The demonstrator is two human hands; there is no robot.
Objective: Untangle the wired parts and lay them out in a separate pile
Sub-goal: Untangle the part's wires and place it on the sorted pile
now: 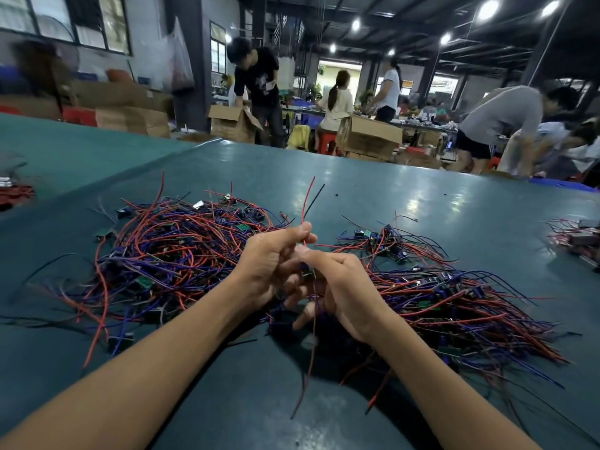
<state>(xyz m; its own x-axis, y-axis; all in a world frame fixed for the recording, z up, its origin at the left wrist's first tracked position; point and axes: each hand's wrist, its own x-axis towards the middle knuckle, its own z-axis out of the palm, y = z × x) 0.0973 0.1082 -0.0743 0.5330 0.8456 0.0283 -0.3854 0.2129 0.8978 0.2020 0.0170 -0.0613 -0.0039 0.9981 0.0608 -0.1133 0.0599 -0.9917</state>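
The small dark wired part with red and black leads (306, 271) is held just above the teal desk (373, 190), fingers of the left hand (269, 264) pinching its red lead, fingers of the right hand (341, 287) curled round its board; best to ease the trailing wires free slowly, not yank.

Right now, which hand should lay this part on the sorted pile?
Probably right: the right hand grips the wired part and sits beside the laid-out pile; the left hand pinches its red wire.
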